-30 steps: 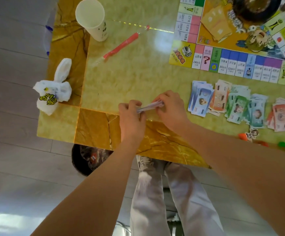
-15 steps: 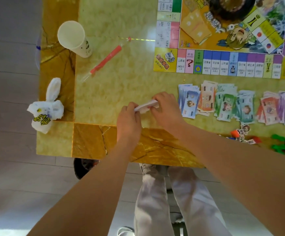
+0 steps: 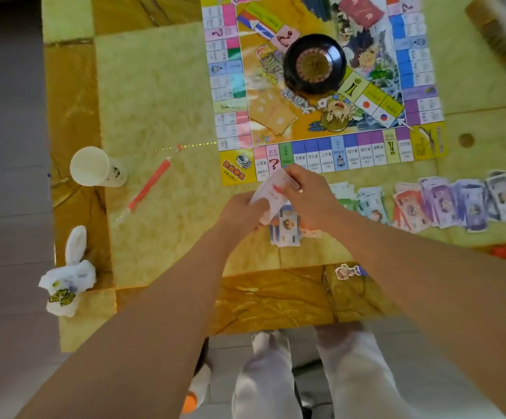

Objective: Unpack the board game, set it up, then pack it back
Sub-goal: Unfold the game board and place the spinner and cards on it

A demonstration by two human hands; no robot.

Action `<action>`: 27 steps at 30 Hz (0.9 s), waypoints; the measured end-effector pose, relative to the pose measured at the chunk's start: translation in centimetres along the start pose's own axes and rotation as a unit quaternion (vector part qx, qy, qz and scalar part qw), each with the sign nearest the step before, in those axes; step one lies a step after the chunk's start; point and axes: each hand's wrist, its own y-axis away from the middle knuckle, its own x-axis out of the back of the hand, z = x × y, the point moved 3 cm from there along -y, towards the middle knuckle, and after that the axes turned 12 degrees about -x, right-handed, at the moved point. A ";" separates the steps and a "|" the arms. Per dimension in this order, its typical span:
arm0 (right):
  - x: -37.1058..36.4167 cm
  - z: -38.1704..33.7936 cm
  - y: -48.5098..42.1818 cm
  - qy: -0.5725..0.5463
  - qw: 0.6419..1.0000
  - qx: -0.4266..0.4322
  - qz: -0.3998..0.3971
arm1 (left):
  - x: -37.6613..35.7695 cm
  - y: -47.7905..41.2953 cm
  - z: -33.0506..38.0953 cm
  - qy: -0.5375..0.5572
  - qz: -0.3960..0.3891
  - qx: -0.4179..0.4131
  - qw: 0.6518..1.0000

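A yellow-green marble table [image 3: 155,101] with an amber border is being seen from above, set on a grey tiled floor [image 3: 4,146]. A little in from the table's near edge, a thin stack of pale cards [image 3: 271,192] is being held between both hands, over a pile of blue notes [image 3: 286,228]. The stack's near end is being gripped by the left hand [image 3: 241,211], whose fingers are curled round it. Its far end is being pinched by the right hand [image 3: 309,192], whose fingers are bent over the top. Both bare forearms are being reached in from the near edge and are being angled toward each other. The game board [image 3: 233,164] is being carried by the far right part of the table, with its near left corner just beyond the hands and a black spinner wheel [image 3: 314,63] at its middle. Piles of play money [image 3: 457,204] are being kept in a row along the near edge, right of the hands. A paper cup [image 3: 94,167] and a red straw [image 3: 149,189] are being kept toward the left edge. A knotted white bag [image 3: 67,282] is being borne at the near left corner.
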 end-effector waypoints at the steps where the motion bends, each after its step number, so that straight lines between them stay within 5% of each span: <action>1: 1.0 0.2 -0.4 0.001 1.000 -0.003 -0.015 | -0.3 -0.5 0.7 0.001 -0.006 0.000 1.000; 6: 6.4 1.6 -2.9 0.021 0.996 -0.035 -0.080 | -3.3 -3.1 4.8 -0.014 -0.042 0.015 0.999; 11: 10.4 2.1 -5.5 0.005 0.990 -0.030 -0.137 | -5.7 -5.3 7.3 0.166 -0.080 0.129 0.974; 14: 13.0 2.2 -7.2 0.005 0.987 -0.029 -0.160 | -6.8 -7.5 8.7 0.116 -0.108 0.128 0.979; 17: 14.2 2.5 -8.4 0.034 0.985 -0.018 -0.169 | -7.6 -8.8 9.3 0.032 -0.086 0.115 0.989; 22: 15.5 2.5 -10.3 0.011 0.995 -0.007 -0.097 | -7.9 -10.5 10.7 0.102 0.011 0.063 0.993; 27: 15.2 2.0 -12.1 -0.027 0.999 -0.019 -0.043 | -6.6 -12.4 11.3 0.014 0.063 -0.012 0.998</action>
